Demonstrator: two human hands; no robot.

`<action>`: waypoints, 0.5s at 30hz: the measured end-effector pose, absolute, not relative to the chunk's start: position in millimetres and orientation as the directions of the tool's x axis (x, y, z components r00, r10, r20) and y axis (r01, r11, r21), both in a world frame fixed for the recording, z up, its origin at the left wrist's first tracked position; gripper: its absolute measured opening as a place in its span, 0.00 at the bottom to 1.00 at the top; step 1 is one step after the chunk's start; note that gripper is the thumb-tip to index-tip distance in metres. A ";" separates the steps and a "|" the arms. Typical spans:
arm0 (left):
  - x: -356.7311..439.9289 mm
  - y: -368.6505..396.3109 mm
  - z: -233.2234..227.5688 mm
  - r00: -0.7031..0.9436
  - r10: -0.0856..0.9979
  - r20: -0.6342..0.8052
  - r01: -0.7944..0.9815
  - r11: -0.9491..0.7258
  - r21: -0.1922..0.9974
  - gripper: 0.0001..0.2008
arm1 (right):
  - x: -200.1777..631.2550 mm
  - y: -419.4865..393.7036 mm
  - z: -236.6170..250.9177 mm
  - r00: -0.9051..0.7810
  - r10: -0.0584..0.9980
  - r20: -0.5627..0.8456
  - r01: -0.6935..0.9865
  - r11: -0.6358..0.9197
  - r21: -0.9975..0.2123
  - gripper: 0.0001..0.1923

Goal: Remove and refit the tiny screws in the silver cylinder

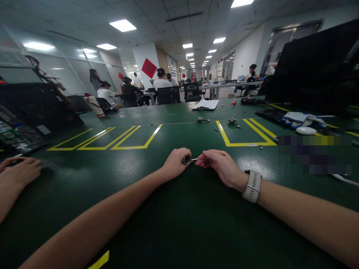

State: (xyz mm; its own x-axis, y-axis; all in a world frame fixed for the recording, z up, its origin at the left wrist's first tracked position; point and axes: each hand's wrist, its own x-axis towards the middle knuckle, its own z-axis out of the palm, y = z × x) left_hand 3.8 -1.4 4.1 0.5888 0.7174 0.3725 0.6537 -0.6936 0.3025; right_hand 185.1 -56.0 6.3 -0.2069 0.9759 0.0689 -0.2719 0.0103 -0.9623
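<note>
My left hand is closed around a small round metal part with a dark hole facing me. My right hand pinches a thin metal pin or key whose tip meets that part. Both hands rest on the dark green table near its middle. A white watch is on my right wrist.
Another person's hand lies on the table at the far left. Yellow taped boxes mark the table. Small metal pieces, a clipboard, gloves and a black monitor lie beyond. People sit at desks behind.
</note>
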 end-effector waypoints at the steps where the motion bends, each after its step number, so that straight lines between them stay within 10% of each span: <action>1: 4.3 -1.2 3.9 0.590 0.716 0.372 0.647 -0.695 0.312 0.07 | 184.8 -56.8 6.3 -0.201 0.977 0.074 -0.270 0.017 -0.963 0.12; 15: 3.6 -0.7 1.2 0.560 0.733 0.387 0.625 -0.680 0.383 0.08 | 187.4 -58.0 7.2 -0.203 0.976 0.079 -0.295 0.016 -0.955 0.11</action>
State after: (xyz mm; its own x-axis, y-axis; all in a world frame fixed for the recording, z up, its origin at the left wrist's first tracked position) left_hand 3.6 -0.7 1.2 0.5597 0.7328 0.3869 0.6251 -0.6799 0.3833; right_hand 187.4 -58.0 7.2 -0.2030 0.9760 0.0786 -0.2953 0.0155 -0.9553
